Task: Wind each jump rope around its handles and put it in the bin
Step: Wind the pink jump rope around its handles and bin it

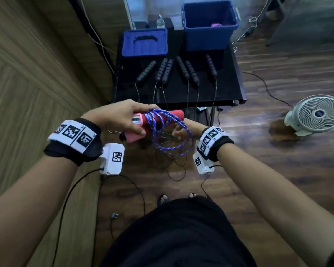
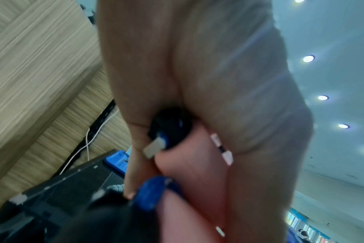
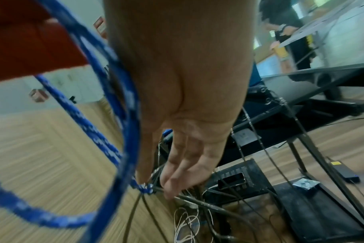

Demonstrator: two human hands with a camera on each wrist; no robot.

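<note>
My left hand [image 1: 127, 116] grips two pink-red foam handles [image 1: 174, 115] held side by side at waist height, in front of the table. The blue braided rope [image 1: 170, 149] is wound a few turns around them and hangs below in loose loops. My right hand [image 1: 177, 133] sits under the handles and pinches the rope between thumb and fingers. In the left wrist view my left hand [image 2: 218, 82] wraps a pink handle [image 2: 193, 164] with blue rope [image 2: 154, 190] across it. The right wrist view shows my right hand [image 3: 187, 98] pinching the rope [image 3: 125, 115] near its fingertips [image 3: 170, 184]. The blue bin [image 1: 208, 37] stands at the table's far right.
A black table [image 1: 228, 89] carries several black jump rope handles [image 1: 181, 68] whose thin cords hang over its front edge. The bin's blue lid [image 1: 145, 43] lies at the back left. Something purple [image 1: 217, 25] lies in the bin. A white fan [image 1: 318, 114] stands on the floor right. Cables trail on the floor.
</note>
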